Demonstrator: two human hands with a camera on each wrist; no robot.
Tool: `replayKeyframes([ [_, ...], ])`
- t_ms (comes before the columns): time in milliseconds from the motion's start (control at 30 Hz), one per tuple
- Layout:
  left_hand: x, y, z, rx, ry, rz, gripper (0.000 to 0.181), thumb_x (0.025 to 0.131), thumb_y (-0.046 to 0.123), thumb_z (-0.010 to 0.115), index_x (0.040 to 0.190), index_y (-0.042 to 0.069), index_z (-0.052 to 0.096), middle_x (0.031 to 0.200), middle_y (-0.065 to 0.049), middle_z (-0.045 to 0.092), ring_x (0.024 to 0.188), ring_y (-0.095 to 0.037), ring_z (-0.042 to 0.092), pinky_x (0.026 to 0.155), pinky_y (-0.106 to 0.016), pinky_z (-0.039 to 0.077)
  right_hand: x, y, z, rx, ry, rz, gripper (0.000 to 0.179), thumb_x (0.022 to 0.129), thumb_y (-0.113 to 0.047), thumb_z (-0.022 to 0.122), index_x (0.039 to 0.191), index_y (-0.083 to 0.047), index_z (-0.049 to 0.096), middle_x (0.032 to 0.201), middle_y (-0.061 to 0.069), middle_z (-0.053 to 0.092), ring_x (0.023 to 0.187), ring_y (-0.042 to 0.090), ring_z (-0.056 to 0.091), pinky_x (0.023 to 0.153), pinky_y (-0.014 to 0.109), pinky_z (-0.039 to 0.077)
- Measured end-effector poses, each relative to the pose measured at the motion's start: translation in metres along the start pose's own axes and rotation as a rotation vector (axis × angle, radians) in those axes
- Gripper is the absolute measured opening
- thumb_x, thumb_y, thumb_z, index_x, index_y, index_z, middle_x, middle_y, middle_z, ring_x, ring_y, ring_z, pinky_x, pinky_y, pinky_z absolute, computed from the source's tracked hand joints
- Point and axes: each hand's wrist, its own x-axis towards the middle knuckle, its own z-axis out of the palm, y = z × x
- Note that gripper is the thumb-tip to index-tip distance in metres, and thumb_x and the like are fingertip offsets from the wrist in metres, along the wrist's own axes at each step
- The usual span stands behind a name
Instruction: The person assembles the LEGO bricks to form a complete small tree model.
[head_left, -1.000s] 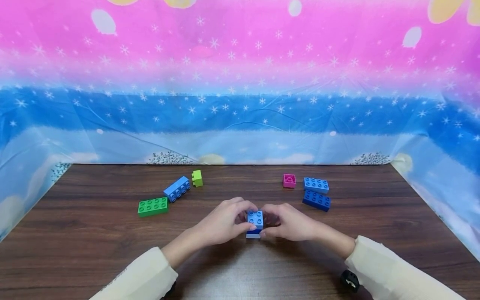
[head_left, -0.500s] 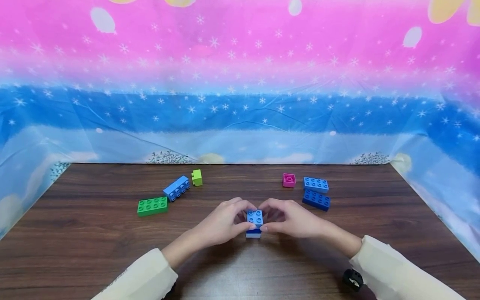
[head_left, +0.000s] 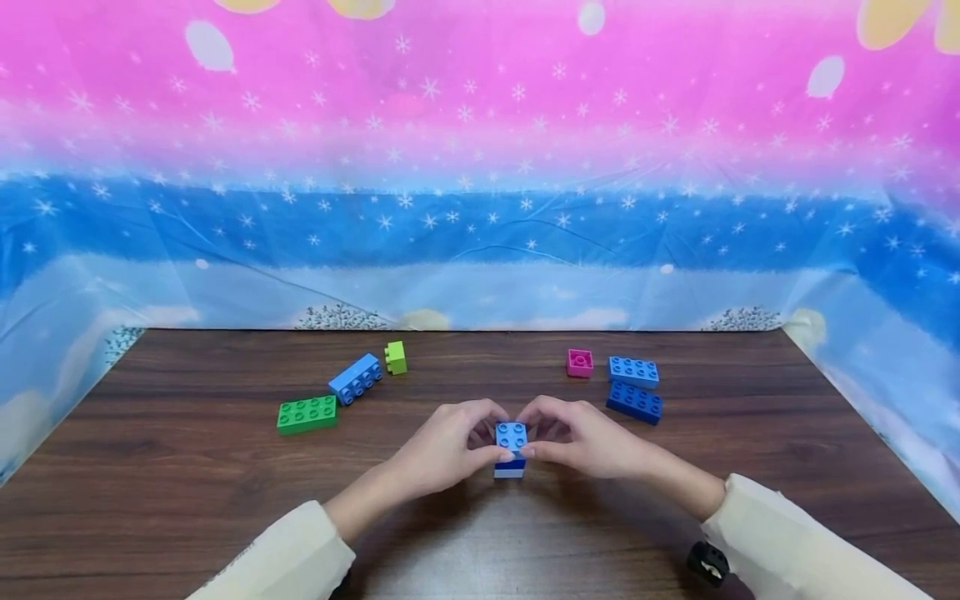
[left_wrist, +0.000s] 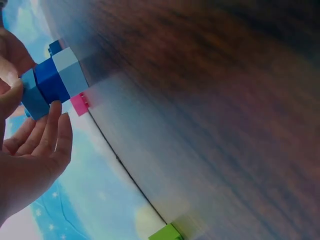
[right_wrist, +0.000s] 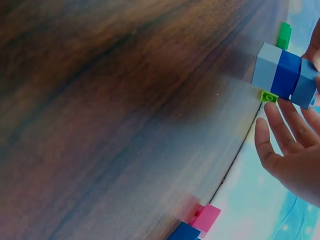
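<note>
A small stack of toy building bricks stands on the wooden table between both hands. Its top is a light blue brick with studs facing up. Below that sits a dark blue brick, and a pale grey-blue brick forms the bottom. My left hand pinches the light blue brick from the left, thumb at its near side and fingers behind. From the right, my right hand grips the same brick, its thumb tip close beside the left thumb. The far side of the stack is partly hidden in the head view.
On the left lie a green brick, a blue brick on its side and a lime brick. Toward the right are an upturned pink brick, a light blue long brick and a dark blue long brick. A printed cloth hangs behind.
The right thumb has risen from the lower part of the stack to the light blue top brick. The left hand and the stack have stayed nearly still.
</note>
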Motion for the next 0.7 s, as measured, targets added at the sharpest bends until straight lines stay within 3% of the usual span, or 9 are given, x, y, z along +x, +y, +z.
replayKeyframes([
  [400, -0.0008, -0.0016, -0.0055, -0.075, -0.056, -0.006, 0.017, 0.088, 0.014, 0.062, 0.103, 0.006, 0.058, 0.095, -0.002, 0.062, 0.085, -0.014, 0.06, 0.073, -0.022, 0.048, 0.0004, 0.001, -0.0016, 0.026, -0.005, 0.017, 0.021, 0.089, -0.022, 0.06, 0.108, -0.014, 0.056, 0.1, -0.004, 0.06, 0.092, 0.015, 0.057, 0.079, 0.032, 0.049],
  [700, -0.0027, -0.0023, -0.0025, -0.092, -0.027, 0.021, 0.019, 0.088, 0.015, 0.062, 0.102, 0.005, 0.057, 0.095, -0.005, 0.063, 0.086, -0.016, 0.06, 0.075, -0.028, 0.049, -0.0006, 0.0035, -0.0001, 0.05, -0.01, 0.007, 0.022, 0.089, -0.021, 0.06, 0.109, -0.014, 0.055, 0.103, -0.003, 0.061, 0.097, 0.014, 0.057, 0.081, 0.029, 0.048],
])
